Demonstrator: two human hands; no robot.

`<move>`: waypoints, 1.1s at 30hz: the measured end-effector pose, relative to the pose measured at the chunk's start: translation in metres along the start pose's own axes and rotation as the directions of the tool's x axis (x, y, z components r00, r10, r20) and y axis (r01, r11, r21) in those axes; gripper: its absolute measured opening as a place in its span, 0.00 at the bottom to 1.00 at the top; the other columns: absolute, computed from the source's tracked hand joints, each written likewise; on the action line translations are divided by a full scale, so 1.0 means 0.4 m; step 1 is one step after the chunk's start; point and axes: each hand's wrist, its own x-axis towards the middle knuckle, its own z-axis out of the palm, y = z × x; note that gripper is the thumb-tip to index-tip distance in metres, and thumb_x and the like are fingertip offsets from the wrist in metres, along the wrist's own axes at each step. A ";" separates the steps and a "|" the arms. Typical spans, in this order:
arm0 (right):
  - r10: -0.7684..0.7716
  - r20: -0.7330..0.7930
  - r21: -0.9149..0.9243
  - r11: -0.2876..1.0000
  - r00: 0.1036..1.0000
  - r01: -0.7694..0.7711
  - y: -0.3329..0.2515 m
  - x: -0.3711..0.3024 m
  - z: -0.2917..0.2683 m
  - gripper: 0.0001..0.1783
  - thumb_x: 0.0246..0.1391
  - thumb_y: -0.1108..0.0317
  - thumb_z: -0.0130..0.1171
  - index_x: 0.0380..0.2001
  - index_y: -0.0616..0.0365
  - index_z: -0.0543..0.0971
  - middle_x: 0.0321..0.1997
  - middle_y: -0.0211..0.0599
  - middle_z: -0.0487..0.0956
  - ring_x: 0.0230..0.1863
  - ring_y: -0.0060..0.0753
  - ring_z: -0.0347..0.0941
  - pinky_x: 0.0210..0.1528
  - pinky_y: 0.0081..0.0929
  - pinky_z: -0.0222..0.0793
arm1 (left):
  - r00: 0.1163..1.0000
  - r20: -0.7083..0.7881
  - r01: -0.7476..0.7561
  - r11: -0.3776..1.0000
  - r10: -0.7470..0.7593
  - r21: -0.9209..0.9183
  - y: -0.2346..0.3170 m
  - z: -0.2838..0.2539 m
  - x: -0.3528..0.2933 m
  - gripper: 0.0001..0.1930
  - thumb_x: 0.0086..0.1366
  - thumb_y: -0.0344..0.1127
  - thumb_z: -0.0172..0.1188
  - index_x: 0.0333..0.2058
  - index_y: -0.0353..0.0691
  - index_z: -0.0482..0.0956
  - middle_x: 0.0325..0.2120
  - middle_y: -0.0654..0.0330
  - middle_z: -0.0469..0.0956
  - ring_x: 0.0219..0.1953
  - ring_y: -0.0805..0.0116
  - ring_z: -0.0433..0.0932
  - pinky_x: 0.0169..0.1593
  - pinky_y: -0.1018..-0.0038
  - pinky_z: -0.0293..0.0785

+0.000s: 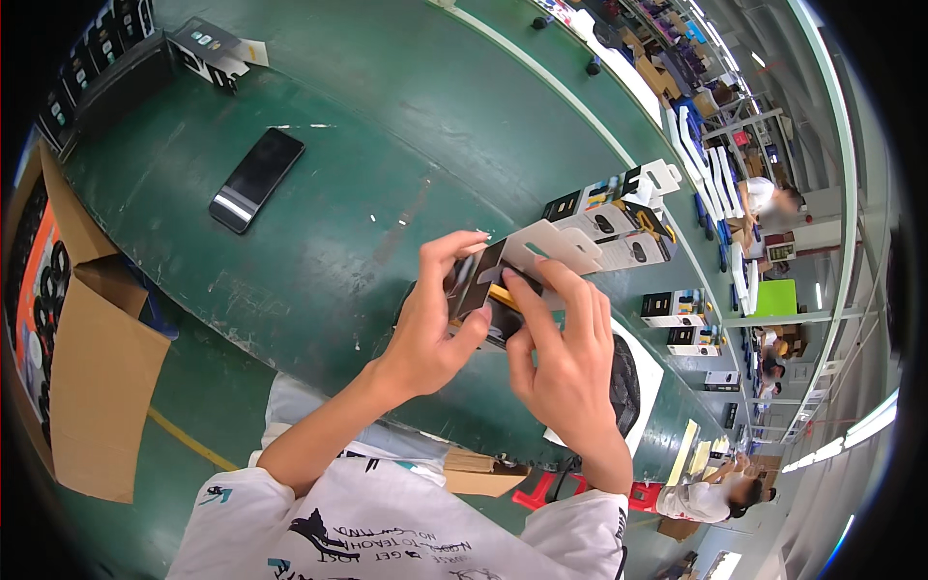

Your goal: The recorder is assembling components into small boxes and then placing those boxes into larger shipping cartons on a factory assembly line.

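Observation:
Over the near edge of the green table, a small open packaging box (480, 282) is between my hands. It has dark printed sides, a yellow part at its opening, and a raised white flap (549, 246) with a hang hole. My left hand (421, 336) is closed round the box's left side, thumb near the opening. My right hand (568, 367) is closed on the box's right side, with its index fingertip at the opening and another finger against the flap. What lies inside the box is mostly hidden by my fingers.
Similar upright boxes (619, 228) stand beyond my right hand, with more (674, 309) farther along. A black phone (257, 180) lies at left. Dark boxes fill a tray (116, 87) at far left. An open brown carton (106, 377) holds black coiled items. Other people work at right.

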 end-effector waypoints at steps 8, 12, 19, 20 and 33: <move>-0.060 -0.064 -0.005 0.998 0.996 0.060 0.010 -0.013 0.029 0.25 0.44 0.78 0.67 0.50 0.65 0.86 0.56 0.43 0.78 0.51 0.47 0.78 0.61 0.50 0.71 | 0.989 0.014 -0.148 0.986 0.147 0.071 -0.015 -0.009 -0.010 0.30 0.67 0.24 0.57 0.68 0.38 0.73 0.65 0.44 0.72 0.54 0.57 0.80 0.58 0.67 0.78; -0.021 -0.066 0.081 0.996 0.998 0.026 0.010 -0.018 0.027 0.24 0.44 0.79 0.66 0.49 0.64 0.86 0.53 0.40 0.81 0.51 0.46 0.78 0.61 0.51 0.71 | 0.958 0.145 -0.261 0.962 0.248 0.081 -0.029 -0.046 0.012 0.25 0.72 0.33 0.59 0.67 0.40 0.78 0.64 0.43 0.71 0.62 0.49 0.74 0.66 0.60 0.72; -0.016 -0.275 0.331 0.937 0.961 0.111 0.093 -0.022 0.029 0.16 0.50 0.79 0.58 0.44 0.65 0.84 0.47 0.45 0.84 0.49 0.45 0.80 0.58 0.47 0.73 | 0.976 0.190 -0.122 0.989 0.105 0.081 -0.025 -0.058 0.018 0.18 0.73 0.37 0.59 0.58 0.38 0.80 0.59 0.46 0.71 0.61 0.51 0.73 0.66 0.59 0.71; 0.050 -0.466 0.473 0.858 0.883 0.201 0.125 -0.031 0.044 0.13 0.52 0.78 0.56 0.41 0.66 0.84 0.44 0.47 0.84 0.48 0.44 0.80 0.56 0.46 0.74 | 0.978 0.182 -0.127 0.983 0.102 0.132 -0.023 -0.056 0.017 0.17 0.71 0.35 0.59 0.55 0.38 0.80 0.59 0.46 0.71 0.60 0.51 0.74 0.65 0.60 0.72; 0.769 -0.171 0.957 0.279 0.616 -0.082 -0.075 -0.130 0.279 0.15 0.72 0.67 0.56 0.57 0.61 0.78 0.74 0.46 0.71 0.73 0.39 0.69 0.79 0.43 0.57 | 0.991 0.095 -0.093 0.995 0.089 0.036 -0.021 -0.022 0.030 0.15 0.63 0.28 0.59 0.49 0.37 0.78 0.54 0.47 0.76 0.54 0.49 0.77 0.62 0.57 0.73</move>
